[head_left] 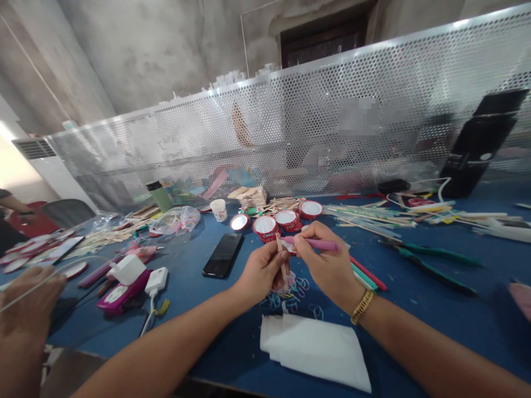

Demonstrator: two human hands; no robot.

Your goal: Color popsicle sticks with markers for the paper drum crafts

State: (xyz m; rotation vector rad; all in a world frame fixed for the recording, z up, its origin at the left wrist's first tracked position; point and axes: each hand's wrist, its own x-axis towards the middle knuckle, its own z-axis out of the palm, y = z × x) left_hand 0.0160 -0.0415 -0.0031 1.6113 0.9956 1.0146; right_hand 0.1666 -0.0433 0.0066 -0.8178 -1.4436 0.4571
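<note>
My left hand (263, 268) holds a flat wooden craft stick (284, 271) upright between thumb and fingers. In my right hand (332, 268) is a pink-purple marker pen (326, 244), its tip end close to the top of the stick. I cannot tell whether the tip touches the wood. Beneath my hands lie loose coloured rubber bands (297, 286). A folded white sheet (315, 351) rests nearer to me. Just beyond my hands stand red-rimmed round pieces with pale tops (287, 219). Red and green pens (367, 273) lie partly behind my right hand.
A black phone (223, 255) and a paper cup (218, 210) are left of centre. Green-handled pliers (435, 262) lie right. Chargers sit on a magenta power strip (124, 296). Another person's hand (31, 293) is at the left edge. A perforated metal screen (307, 121) backs the table.
</note>
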